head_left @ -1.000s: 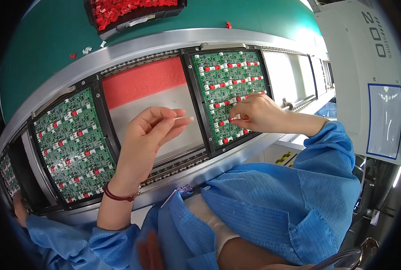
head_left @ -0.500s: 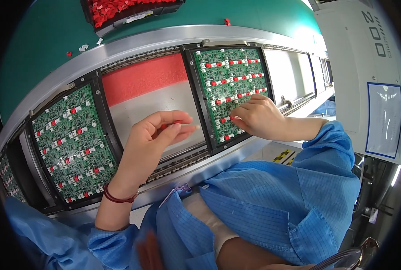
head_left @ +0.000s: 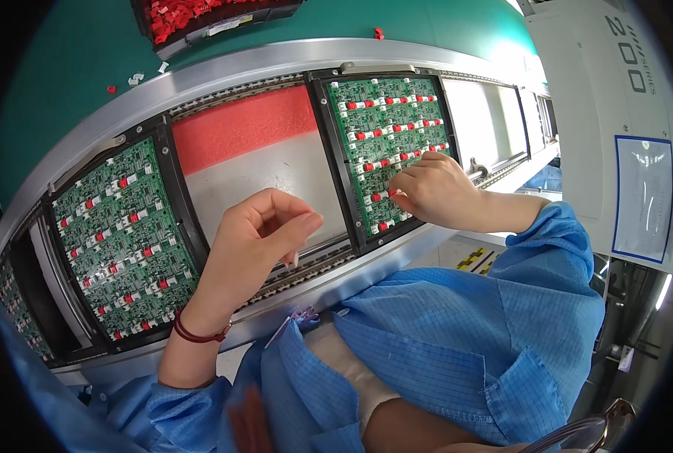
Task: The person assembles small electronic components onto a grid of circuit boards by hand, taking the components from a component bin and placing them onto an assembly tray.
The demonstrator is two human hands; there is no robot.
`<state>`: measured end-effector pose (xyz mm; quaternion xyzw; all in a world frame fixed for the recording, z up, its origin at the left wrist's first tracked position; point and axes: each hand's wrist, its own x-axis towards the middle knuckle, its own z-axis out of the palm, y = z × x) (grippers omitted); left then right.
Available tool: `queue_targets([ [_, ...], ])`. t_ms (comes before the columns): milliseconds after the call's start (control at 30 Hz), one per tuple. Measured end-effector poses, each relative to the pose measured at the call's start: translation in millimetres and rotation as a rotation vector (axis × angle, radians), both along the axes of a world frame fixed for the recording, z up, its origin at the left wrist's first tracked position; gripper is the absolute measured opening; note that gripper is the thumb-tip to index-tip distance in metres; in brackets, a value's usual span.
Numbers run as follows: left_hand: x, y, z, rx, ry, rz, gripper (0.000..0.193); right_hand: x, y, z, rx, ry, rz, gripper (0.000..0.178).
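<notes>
My right hand [head_left: 436, 193] is over the lower part of the right-hand green circuit board panel [head_left: 388, 115], its fingers pinched at a small red connector [head_left: 392, 194]. Rows of red and white connectors stand on this panel, which sits in a black frame. My left hand [head_left: 267, 235] hovers above the gap between two framed panels. Its thumb and fingers are curled together, and whatever they hold is hidden. Left of it lies another green panel [head_left: 118, 245] with red and white connectors.
A metal conveyor rail [head_left: 268, 59] runs behind the panels. Beyond it, a black bin [head_left: 223, 29] of red parts stands on a green surface, with loose red and white pieces nearby. A pale machine housing [head_left: 589, 113] rises at right. Blue sleeve fabric [head_left: 42, 400] shows at lower left.
My left hand's fingers have curled downward, and the red piece seen between them is out of sight. My right hand stays at nearly the same spot on the panel.
</notes>
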<state>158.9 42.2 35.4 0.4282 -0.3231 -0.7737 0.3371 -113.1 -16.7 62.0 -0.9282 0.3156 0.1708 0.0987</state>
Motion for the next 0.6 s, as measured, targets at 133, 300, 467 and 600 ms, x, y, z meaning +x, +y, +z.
queue_targets([
  [133, 0, 1, 0, -0.025, 0.034, 0.022, 0.017, 0, -1, -2, -0.017, 0.033, 0.079, 0.012],
  [300, 2, 1, 0, 0.01, 0.063, -0.015, 0.019, 3, -3, 5, 0.021, -0.049, 0.085, 0.015],
  [467, 2, 1, 3, 0.069, 0.095, -0.047, 0.021, 37, -4, 16, 0.046, -0.449, 0.06, 0.021],
  [600, 0, 2, 3, 0.083, 0.199, -0.036, 0.02, 69, 2, 13, 0.296, -0.685, -0.064, 0.021],
])
